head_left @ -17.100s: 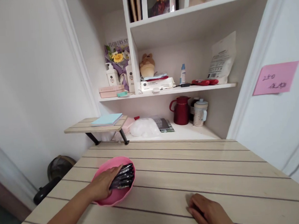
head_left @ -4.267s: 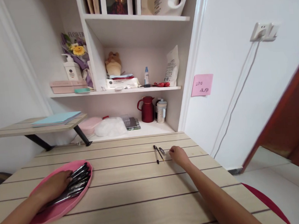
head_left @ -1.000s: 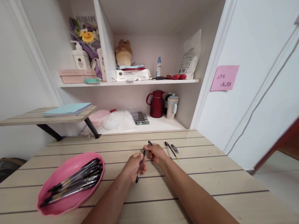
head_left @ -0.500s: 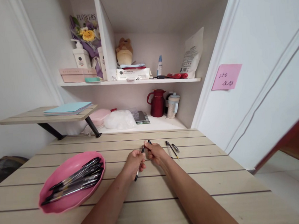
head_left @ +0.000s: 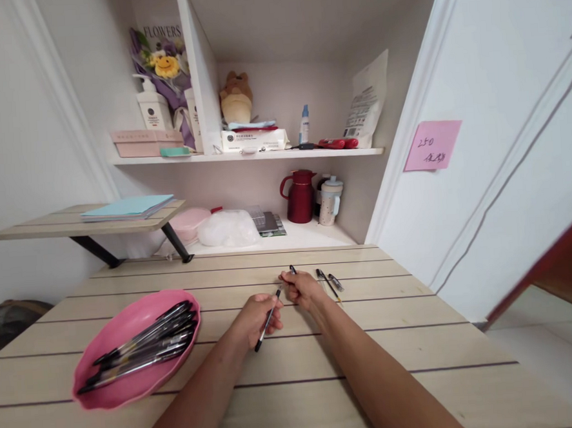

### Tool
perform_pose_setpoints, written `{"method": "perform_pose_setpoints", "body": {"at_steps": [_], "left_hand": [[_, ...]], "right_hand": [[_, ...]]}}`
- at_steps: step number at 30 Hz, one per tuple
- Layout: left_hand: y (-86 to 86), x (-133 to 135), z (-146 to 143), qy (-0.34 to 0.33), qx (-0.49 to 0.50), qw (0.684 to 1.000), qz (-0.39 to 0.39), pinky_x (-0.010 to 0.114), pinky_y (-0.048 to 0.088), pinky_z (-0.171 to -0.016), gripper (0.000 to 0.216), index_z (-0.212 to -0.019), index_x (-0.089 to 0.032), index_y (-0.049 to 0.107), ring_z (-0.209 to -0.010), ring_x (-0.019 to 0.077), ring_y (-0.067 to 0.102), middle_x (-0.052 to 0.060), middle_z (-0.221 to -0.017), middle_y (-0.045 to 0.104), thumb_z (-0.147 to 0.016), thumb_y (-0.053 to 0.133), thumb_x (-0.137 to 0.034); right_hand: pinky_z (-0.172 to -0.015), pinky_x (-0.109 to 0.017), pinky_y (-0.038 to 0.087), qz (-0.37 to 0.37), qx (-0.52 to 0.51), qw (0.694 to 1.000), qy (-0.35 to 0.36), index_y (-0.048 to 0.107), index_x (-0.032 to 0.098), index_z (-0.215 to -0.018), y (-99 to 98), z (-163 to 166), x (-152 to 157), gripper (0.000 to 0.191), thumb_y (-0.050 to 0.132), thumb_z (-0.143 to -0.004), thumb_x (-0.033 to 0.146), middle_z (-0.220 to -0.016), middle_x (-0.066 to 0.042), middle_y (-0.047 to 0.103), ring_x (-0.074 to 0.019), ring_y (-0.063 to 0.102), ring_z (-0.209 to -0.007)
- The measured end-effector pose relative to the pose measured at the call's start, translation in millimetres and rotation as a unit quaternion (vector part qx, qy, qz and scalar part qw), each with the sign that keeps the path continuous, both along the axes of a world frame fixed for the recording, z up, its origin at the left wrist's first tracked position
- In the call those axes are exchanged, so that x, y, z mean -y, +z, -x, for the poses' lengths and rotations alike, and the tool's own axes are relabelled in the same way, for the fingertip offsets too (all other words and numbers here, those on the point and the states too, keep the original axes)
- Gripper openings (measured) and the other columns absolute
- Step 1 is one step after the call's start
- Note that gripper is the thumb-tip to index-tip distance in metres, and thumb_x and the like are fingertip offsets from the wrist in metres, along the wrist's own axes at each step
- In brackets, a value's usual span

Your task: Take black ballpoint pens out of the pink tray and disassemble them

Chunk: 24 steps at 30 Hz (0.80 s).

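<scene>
Gel pen (head_left: pixel 263 335), clear-barrelled and black at both ends, sits in the left hand (head_left: pixel 255 316) just above the wooden tabletop (head_left: pixel 369 383), low and slightly left of the view's centre. That hand is curled in, thumb and fingers closed around the barrel, lower end sticking out free. The right hand (head_left: pixel 301 289) has its thumb and forefinger pinched near the pen's upper end, and a glossy black pen cap (head_left: pixel 292 270) pokes out above its fingers; whether the pinch also grips some smaller part is too small to tell. Taking the held pen as the dial's centre, the pink scalloped bowl (head_left: pixel 80 375) with its bundle of pens (head_left: pixel 148 345) lies at 9 o'clock, and a loose clear barrel (head_left: pixel 319 275), a slim refill (head_left: pixel 331 285) and another cap (head_left: pixel 335 282) lie close together at 2 o'clock. The work seems to be at the pen's upper end: best done with the left grip firm but not squeezing, and the right fingertips kept in line with the barrel so nothing thin gets bent. The long axis runs from 7 to 1 o'clock, and the 1 o'clock end, probably the writing end, points towards the right fingertips.
</scene>
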<state>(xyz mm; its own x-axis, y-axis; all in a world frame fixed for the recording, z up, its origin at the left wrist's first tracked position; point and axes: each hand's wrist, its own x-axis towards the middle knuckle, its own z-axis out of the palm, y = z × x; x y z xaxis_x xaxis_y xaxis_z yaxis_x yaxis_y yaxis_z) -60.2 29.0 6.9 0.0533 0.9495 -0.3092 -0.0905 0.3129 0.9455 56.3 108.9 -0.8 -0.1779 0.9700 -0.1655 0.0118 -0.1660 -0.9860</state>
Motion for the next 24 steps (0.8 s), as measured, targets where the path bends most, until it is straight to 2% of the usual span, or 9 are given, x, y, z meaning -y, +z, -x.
{"method": "perform_pose_setpoints", "body": {"at_steps": [4,7,10,12,16,18,21,24], "left_hand": [[-1.6,-0.1,-3.0,0.014,0.002,1.0,0.014,0.017,0.025,-0.038,0.028,-0.081,-0.014,0.052,-0.038,0.0063,0.048,-0.004,-0.051,0.049,-0.075,0.049,-0.042],[-3.6,-2.1,-3.7,0.029,0.002,0.999,0.013,0.017,0.023,-0.038,0.027,-0.082,-0.015,0.052,-0.036,0.0053,0.046,-0.005,-0.051,0.049,-0.075,0.048,-0.04],[-5.1,-3.2,-3.2,0.037,0.002,0.999,0.013,0.017,0.022,-0.038,0.025,-0.081,-0.015,0.052,-0.036,0.005,0.045,-0.005,-0.051,0.048,-0.075,0.048,-0.039],[-5.6,-3.1,-2.9,0.04,0.003,0.999,0.013,0.017,0.022,-0.038,0.025,-0.081,-0.015,0.051,-0.036,0.0049,0.044,-0.005,-0.051,0.048,-0.075,0.049,-0.039],[-5.7,-3.1,-2.5,0.045,0.006,0.999,0.013,0.017,0.023,-0.038,0.026,-0.081,-0.015,0.051,-0.037,0.0049,0.044,-0.005,-0.051,0.048,-0.073,0.05,-0.04],[-5.6,-3.7,-2.4,0.045,0.009,0.999,0.016,0.017,0.024,-0.039,0.025,-0.081,-0.015,0.051,-0.037,0.0052,0.045,-0.005,-0.051,0.048,-0.073,0.05,-0.039],[-5.5,-4.5,-2.6,0.042,0.012,0.999,0.019,0.017,0.024,-0.039,0.024,-0.081,-0.015,0.05,-0.037,0.0056,0.046,-0.005,-0.051,0.048,-0.073,0.05,-0.038],[-5.7,-4.2,-3.2,0.04,0.015,0.999,0.019,0.017,0.024,-0.039,0.024,-0.08,-0.015,0.05,-0.037,0.0055,0.046,-0.006,-0.05,0.048,-0.073,0.05,-0.038]], "right_hand": [[-0.038,-0.021,0.027,-0.038,0.147,0.988,-0.035,0.052,0.015,-0.061,3.3,-12.4,-11.6,0.016,0.052,-0.072,0.028,-0.05,0.0,0.052,-0.0068,0.037,-0.037],[-0.05,-0.024,0.035,-0.074,0.273,0.958,-0.054,0.054,0.015,-0.056,3.7,-18.1,-17.9,0.015,0.061,-0.063,0.026,-0.06,-0.008,0.06,-0.0161,0.055,-0.059],[-0.064,-0.029,0.04,-0.1,0.373,0.921,-0.05,0.059,0.013,-0.061,3.1,-17.8,-19.9,0.016,0.066,-0.056,0.026,-0.08,-0.017,0.065,-0.0265,0.058,-0.084],[-0.069,-0.032,0.04,-0.109,0.42,0.9,-0.039,0.062,0.013,-0.069,3.0,-16.0,-19.5,0.022,0.067,-0.056,0.029,-0.09,-0.02,0.065,-0.0296,0.057,-0.091],[-0.071,-0.032,0.041,-0.117,0.475,0.872,-0.017,0.065,0.012,-0.08,5.1,-17.1,-19.7,0.037,0.066,-0.058,0.042,-0.095,-0.021,0.064,-0.0294,0.058,-0.093],[-0.071,-0.031,0.042,-0.118,0.487,0.865,-0.014,0.065,0.012,-0.082,6.5,-19.7,-20.4,0.039,0.06,-0.064,0.046,-0.094,-0.02,0.065,-0.0282,0.059,-0.092],[-0.073,-0.032,0.041,-0.12,0.496,0.859,-0.029,0.064,0.01,-0.087,7.3,-21.6,-19.3,0.033,0.053,-0.072,0.038,-0.096,-0.021,0.064,-0.028,0.059,-0.094],[-0.075,-0.032,0.04,-0.125,0.488,0.863,-0.05,0.064,0.01,-0.087,6.6,-20.1,-15.3,0.026,0.055,-0.072,0.029,-0.097,-0.022,0.063,-0.0283,0.057,-0.097]]}}
